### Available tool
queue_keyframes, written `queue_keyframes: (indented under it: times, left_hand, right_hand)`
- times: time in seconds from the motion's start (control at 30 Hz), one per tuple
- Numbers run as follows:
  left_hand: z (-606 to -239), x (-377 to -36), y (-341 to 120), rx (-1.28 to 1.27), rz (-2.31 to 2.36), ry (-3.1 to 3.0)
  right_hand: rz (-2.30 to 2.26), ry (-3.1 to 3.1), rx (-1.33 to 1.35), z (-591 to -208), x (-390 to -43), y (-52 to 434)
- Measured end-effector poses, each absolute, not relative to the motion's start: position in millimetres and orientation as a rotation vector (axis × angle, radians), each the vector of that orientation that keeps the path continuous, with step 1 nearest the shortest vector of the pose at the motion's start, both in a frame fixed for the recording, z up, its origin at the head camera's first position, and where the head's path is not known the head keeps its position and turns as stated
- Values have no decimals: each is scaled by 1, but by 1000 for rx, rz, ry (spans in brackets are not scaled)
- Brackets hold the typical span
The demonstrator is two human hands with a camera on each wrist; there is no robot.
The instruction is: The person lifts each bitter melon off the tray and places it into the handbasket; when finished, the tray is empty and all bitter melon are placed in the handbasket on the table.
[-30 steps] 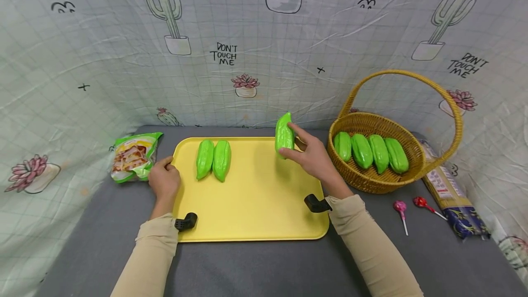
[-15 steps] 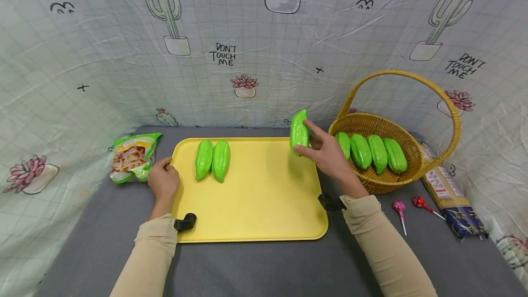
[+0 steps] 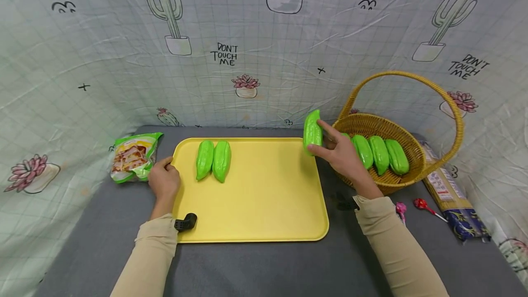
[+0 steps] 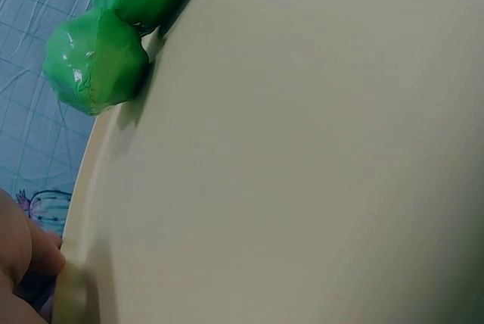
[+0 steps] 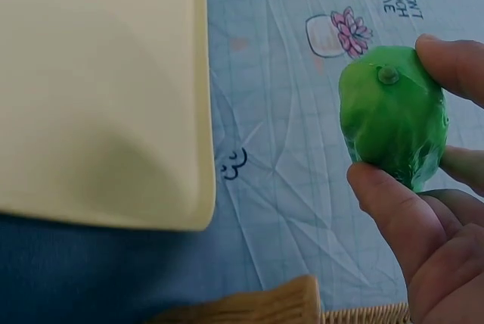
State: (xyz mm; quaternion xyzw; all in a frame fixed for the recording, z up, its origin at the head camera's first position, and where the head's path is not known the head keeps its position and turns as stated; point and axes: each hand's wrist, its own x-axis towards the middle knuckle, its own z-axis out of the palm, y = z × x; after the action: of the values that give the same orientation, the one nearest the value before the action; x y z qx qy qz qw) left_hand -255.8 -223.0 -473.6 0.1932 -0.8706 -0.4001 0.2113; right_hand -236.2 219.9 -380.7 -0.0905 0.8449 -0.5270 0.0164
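- While the right hand pinches it upright between thumb and fingers, the glossy, ridged bright green plastic gourd hangs between the yellow plastic tray and the woven wicker basket.
- "DON'T TOUCH ME" is printed on the backdrop at 12 o'clock.
- Two matching gourds lie on the tray; the left hand grips its 9 o'clock rim.

I see tray mid-bench | two gourds on it | basket right | snack bag left
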Motion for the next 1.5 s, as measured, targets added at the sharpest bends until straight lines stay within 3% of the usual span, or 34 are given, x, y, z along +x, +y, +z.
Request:
queue_keyframes:
  times: [1.5]
  left_hand:
    - [-475,-258,-223,543,-1116,-2413]
  right_hand:
    - [-1504,2691,-10,-381,-219,307]
